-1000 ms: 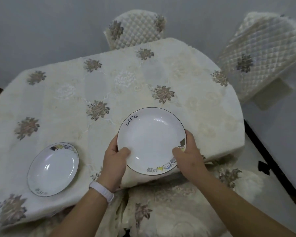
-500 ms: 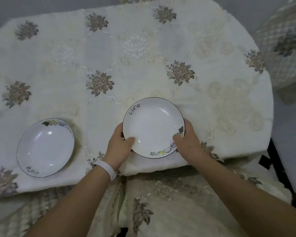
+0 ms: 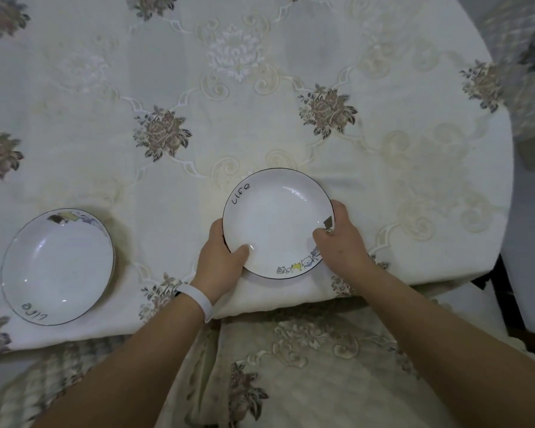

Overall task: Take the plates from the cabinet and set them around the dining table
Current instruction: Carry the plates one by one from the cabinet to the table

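Head view: your left hand and right hand grip the plate by opposite rims, thumbs curled onto its face, at the near edge of the table. A second plate lies well to its left.

left hand: grips plate rim, thumb inside | right hand: same, thumb inside

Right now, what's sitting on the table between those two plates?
In the head view, nothing but bare embroidered tablecloth lies between the left plate and the held plate; the left hand grips that plate's near rim.
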`<state>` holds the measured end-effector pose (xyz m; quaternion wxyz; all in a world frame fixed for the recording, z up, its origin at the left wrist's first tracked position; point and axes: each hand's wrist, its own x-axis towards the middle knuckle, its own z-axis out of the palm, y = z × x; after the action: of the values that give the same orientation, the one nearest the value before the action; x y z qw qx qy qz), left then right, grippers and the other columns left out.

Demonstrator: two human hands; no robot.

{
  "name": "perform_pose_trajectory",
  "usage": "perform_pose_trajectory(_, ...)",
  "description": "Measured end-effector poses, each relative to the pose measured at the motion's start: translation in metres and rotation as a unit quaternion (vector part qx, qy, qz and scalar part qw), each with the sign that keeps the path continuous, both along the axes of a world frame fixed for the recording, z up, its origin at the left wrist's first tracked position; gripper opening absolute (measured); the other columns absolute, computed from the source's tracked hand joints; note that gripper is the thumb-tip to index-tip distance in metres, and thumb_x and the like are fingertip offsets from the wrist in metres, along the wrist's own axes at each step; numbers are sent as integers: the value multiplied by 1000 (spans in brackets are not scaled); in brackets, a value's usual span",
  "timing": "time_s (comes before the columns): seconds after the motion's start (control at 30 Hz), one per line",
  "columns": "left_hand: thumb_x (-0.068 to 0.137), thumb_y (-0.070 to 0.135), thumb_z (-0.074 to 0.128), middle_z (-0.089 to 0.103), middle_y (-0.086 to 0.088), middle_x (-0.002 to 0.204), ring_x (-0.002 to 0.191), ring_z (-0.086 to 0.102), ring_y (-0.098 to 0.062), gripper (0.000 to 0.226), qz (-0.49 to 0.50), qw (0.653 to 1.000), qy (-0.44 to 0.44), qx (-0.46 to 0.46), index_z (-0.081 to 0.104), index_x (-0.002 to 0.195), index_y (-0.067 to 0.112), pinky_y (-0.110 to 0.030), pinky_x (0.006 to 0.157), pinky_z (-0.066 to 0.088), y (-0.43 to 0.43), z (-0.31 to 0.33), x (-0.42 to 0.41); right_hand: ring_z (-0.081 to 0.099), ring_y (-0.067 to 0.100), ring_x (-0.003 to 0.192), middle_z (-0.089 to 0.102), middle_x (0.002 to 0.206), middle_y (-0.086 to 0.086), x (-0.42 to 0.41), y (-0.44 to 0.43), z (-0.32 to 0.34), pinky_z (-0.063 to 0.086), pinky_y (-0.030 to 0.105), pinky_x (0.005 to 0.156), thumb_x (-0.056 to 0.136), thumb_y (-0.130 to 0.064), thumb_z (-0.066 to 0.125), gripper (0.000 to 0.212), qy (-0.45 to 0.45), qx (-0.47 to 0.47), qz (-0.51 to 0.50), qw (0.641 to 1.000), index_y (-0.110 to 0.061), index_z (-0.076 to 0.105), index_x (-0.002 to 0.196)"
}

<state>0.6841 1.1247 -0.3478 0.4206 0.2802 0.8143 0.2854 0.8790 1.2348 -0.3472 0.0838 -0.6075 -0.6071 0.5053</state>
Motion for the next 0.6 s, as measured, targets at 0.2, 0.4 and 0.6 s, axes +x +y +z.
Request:
perform_pose_trajectory(0.2, 86, 19, 66, 56, 8, 109, 95, 54, -18, 51, -5, 1000, 25, -13, 41, 130, 18, -28, 76, 39, 2, 0, 3, 59, 19, 70, 60, 81, 3, -4, 6, -5, 44, 30, 59, 87, -18, 46, 51, -42, 21, 19, 999, -26, 34, 136)
perform_pose_trajectory(0.4, 87, 20, 63, 58, 8, 104, 93, 56, -17, 50, 17, 999, 21, -20, 41, 132, 20, -27, 70, 40, 1, 7, 7, 60, 25, 73, 62, 80, 1, 3, 11, 2, 49, 36, 66, 89, -21, 47, 43, -70, 48, 59, 995, -23, 41, 132)
perform_pose_trajectory(0.6, 89, 21, 60, 58, 7, 87, 77, 58, -9, 45, 84, 994, 64, 10, 46, 131, 22, -31, 70, 45, -13, 33, 2, 58, 25, 92, 62, 100, 3, 10, 11, 28, 47, 38, 78, 89, -26, 48, 42, -101, 122, 83, 984, -18, 47, 130)
